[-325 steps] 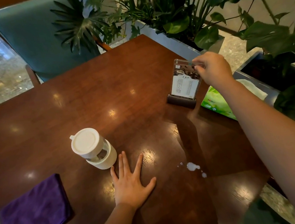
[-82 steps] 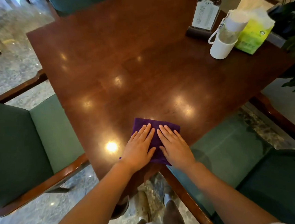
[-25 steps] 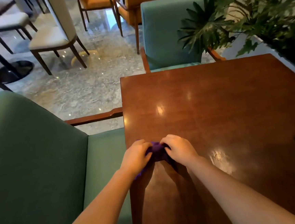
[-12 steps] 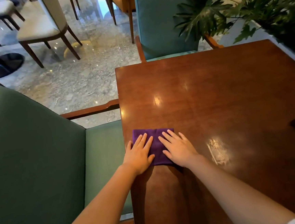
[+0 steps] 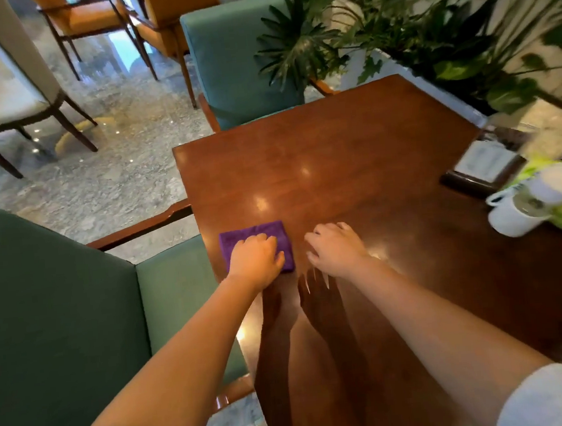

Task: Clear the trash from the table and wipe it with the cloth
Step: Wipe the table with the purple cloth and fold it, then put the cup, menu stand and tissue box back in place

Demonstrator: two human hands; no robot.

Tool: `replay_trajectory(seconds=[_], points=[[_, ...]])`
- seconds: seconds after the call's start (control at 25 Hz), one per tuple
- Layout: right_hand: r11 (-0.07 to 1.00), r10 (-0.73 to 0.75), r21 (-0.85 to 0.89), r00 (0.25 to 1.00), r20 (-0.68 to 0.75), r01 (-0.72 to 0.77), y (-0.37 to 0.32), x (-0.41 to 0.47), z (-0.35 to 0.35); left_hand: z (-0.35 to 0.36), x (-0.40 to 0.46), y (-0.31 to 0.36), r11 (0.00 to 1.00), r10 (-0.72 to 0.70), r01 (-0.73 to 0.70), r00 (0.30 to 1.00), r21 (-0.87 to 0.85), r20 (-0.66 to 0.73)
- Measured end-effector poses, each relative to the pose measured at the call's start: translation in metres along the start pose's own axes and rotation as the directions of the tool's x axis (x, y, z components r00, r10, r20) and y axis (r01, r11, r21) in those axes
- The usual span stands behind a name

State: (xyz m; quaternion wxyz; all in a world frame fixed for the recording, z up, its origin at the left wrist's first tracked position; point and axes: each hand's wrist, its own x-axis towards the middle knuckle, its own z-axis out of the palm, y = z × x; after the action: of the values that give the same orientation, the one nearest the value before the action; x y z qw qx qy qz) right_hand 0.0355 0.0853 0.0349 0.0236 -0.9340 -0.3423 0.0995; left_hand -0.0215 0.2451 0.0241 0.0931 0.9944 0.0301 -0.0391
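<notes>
Near the table edge, left hand presses curled fingers onto the purple cloth; right hand, loosely open, holds nothing; cloth could slide off.

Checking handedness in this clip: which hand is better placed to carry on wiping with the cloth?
Left. The left hand already rests on the purple cloth near the table edge; the right hand is beside it, off the cloth.
</notes>
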Motion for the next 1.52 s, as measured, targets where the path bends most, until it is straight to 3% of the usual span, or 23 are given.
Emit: replay_trajectory(seconds=[0.32, 0.52, 0.68, 0.84, 1.04, 1.32, 1.44, 1.52], points=[[0.971, 0.234, 0.062, 0.969, -0.081, -0.230, 0.055, -0.092, -0.016, 0.007, -0.013, 0.095, 0.974, 0.221, -0.225, 0.966, -0.018, -0.131], [0.945, 0.328, 0.059, 0.939, -0.109, -0.323, 0.118, -0.113, -0.020, 0.026, 0.021, 0.138, 0.964, 0.254, -0.263, 0.953, -0.036, -0.166], [0.912, 0.409, 0.043, 0.901, -0.145, -0.407, 0.190, -0.122, -0.016, 0.060, 0.048, 0.156, 0.978, 0.196, -0.205, 0.969, -0.043, -0.147], [0.886, 0.459, 0.028, 0.865, -0.201, -0.463, 0.260, -0.119, -0.018, 0.106, 0.073, 0.174, 0.995, 0.086, -0.087, 0.996, -0.041, -0.021], [0.849, 0.461, -0.051, 0.783, -0.418, -0.527, 0.331, -0.108, -0.032, 0.147, 0.097, 0.213, 0.996, 0.042, -0.038, 0.998, -0.074, 0.042], [0.791, 0.604, 0.064, 0.760, -0.238, -0.609, 0.387, -0.106, -0.010, 0.181, 0.097, 0.228, 0.999, -0.014, 0.009, 0.993, 0.036, 0.118], [0.809, 0.588, 0.190, 0.764, -0.267, -0.556, 0.395, -0.105, -0.004, 0.181, 0.095, 0.228, 0.998, -0.014, 0.008, 0.994, 0.056, 0.104], [0.774, 0.631, 0.300, 0.717, -0.298, -0.557, 0.398, -0.102, -0.007, 0.180, 0.095, 0.229, 0.998, -0.016, 0.011, 0.995, 0.056, 0.097]])
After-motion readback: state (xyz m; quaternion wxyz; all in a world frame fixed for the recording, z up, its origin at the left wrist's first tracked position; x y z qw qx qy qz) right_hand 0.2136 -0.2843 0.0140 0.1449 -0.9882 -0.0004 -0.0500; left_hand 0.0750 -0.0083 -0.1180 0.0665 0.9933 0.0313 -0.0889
